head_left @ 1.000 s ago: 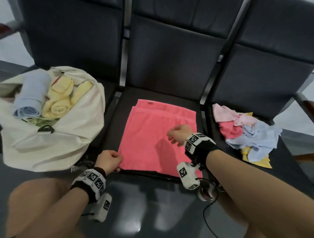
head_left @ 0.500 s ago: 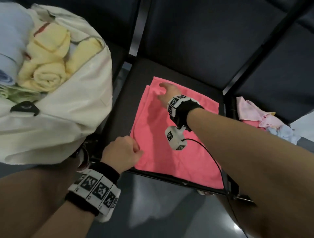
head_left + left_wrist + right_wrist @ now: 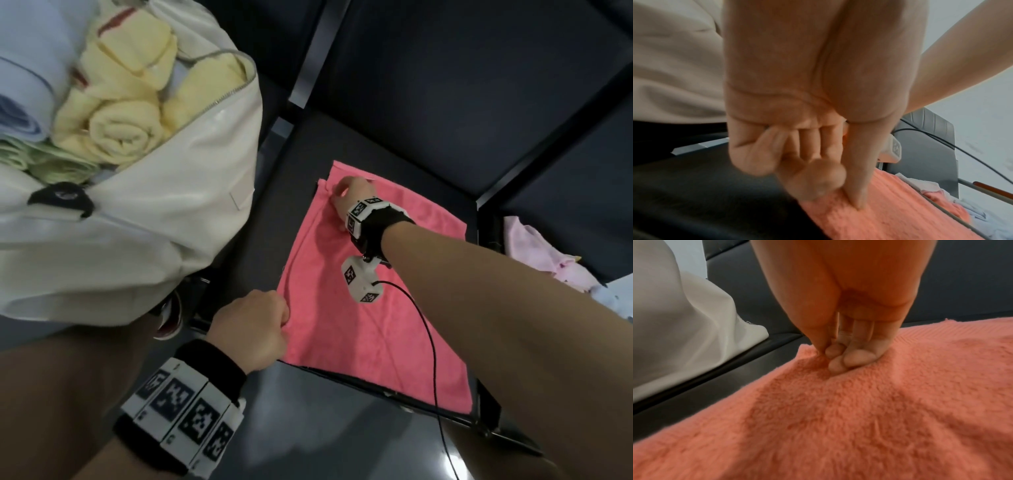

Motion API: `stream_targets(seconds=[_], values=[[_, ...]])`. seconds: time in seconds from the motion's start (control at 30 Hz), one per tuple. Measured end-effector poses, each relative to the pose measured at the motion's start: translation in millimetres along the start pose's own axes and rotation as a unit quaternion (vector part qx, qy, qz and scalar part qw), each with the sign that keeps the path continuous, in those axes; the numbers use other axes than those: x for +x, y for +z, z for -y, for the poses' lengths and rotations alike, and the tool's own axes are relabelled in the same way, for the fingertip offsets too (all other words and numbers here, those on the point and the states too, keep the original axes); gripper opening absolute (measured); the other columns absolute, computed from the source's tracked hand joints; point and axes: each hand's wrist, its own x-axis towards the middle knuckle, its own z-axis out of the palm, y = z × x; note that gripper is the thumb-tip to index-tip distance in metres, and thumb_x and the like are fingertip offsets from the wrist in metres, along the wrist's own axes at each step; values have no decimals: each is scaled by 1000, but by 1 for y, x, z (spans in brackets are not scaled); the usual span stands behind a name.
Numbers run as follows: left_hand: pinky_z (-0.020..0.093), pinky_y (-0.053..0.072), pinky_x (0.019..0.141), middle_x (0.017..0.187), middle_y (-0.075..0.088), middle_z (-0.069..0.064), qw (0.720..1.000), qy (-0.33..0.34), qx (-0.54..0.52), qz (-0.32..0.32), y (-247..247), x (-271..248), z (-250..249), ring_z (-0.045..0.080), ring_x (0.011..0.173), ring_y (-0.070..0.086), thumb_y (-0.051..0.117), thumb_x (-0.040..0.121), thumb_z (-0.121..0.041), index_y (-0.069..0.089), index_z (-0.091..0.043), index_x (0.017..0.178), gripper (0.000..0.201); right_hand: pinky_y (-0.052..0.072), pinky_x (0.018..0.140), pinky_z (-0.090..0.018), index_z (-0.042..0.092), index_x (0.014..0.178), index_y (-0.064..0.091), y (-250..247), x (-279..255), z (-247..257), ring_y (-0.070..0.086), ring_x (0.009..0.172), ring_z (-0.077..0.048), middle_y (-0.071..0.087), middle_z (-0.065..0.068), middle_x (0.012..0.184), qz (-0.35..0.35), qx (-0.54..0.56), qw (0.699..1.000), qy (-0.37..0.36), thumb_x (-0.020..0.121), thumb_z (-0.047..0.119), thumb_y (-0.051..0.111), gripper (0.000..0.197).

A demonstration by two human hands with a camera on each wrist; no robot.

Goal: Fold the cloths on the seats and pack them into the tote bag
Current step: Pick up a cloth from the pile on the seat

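A pink cloth lies flat on the middle seat, with a narrow fold along its left side. At the cloth's near left edge, my left hand is curled, and in the left wrist view its thumb and forefinger pinch that edge. My right hand reaches across to the far left corner. Seen from the right wrist, it pinches that corner of the pink cloth between thumb and fingers. The white tote bag stands open on the left seat.
Inside the bag are rolled yellow cloths, a light blue one and a green one. A loose pile of pink and pale cloths lies on the right seat. Dark seat backs rise behind; a cable hangs from my right wrist.
My right hand has moved from the cloth's middle to its far left corner and taken hold there. My left hand stays at the near left edge. The head view has leaned in closer.
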Motion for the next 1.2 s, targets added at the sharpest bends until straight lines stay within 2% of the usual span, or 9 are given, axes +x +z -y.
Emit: stream_targets(seconds=[0.23, 0.4, 0.5, 0.6, 0.7, 0.83, 1.0, 1.1, 1.2], values=[[35, 54, 69, 75, 60, 2, 999, -7, -2, -43, 0, -3, -4, 25, 74, 63, 59, 86, -28, 55, -11, 78, 19, 60, 78, -37, 23, 76, 66, -19, 7, 3, 70, 84, -24, 71, -7, 92, -127, 60, 990, 9, 85, 15, 61, 13], [31, 47, 60, 84, 55, 2, 996, -26, -22, -78, -4, -4, -12, 21, 70, 61, 66, 82, -36, 48, -13, 61, 35, 56, 77, -33, 14, 113, 63, -10, 11, 10, 67, 93, -25, 67, -7, 107, -74, 19, 997, 27, 88, 28, 65, 29], [32, 49, 70, 98, 47, -1, 994, -53, 8, -95, -7, -6, -13, 23, 80, 62, 63, 86, -41, 47, -19, 64, 35, 56, 74, -33, 8, 112, 61, -3, 18, 17, 65, 89, -25, 66, -7, 102, -87, -12, 996, 30, 83, 49, 69, 51], [29, 42, 62, 77, 47, -2, 989, -81, 45, -114, -10, -7, -15, 22, 68, 54, 60, 85, -39, 42, -16, 63, 36, 55, 72, -33, 10, 102, 58, -3, 20, 24, 60, 79, -23, 55, -4, 87, -69, -42, 997, 20, 80, 53, 71, 50], [28, 38, 59, 67, 46, -2, 990, -85, 54, -96, -15, -7, -14, 22, 64, 51, 61, 84, -39, 41, -16, 64, 36, 49, 70, -29, 6, 115, 57, -6, 21, 33, 62, 87, -23, 59, -7, 103, -29, -84, 996, 25, 82, 42, 74, 51], [28, 33, 52, 57, 40, -3, 996, -33, 8, -78, -18, -7, -12, 18, 52, 43, 65, 77, -28, 36, -13, 57, 38, 48, 74, -27, 5, 122, 55, -11, 24, 42, 64, 106, -24, 63, -9, 120, 5, -105, 994, 22, 87, 25, 70, 44], [27, 28, 53, 52, 38, -3, 988, 70, -77, -116, -19, -14, -24, 15, 51, 38, 65, 69, -18, 32, -17, 59, 34, 34, 42, -18, 14, 121, 60, -37, 13, 31, 51, 59, -15, 59, -6, 79, 30, -61, 997, -22, 99, 29, 52, 28], [23, 25, 52, 54, 38, -3, 978, 121, -78, -150, -16, -19, -36, 17, 53, 37, 63, 69, -18, 33, -17, 63, 31, 42, 44, -21, 8, 113, 61, -61, 12, 19, 59, 77, -19, 62, -7, 99, 30, 62, 998, 14, 95, 36, 57, 34], [25, 27, 54, 57, 38, -2, 966, 179, -103, -156, -6, -22, -53, 20, 55, 38, 61, 67, -16, 31, -19, 63, 30, 46, 38, -14, 19, 100, 50, -93, 6, -2, 58, 76, -12, 56, -1, 97, 53, 152, 987, 7, 96, 24, 57, 10]])
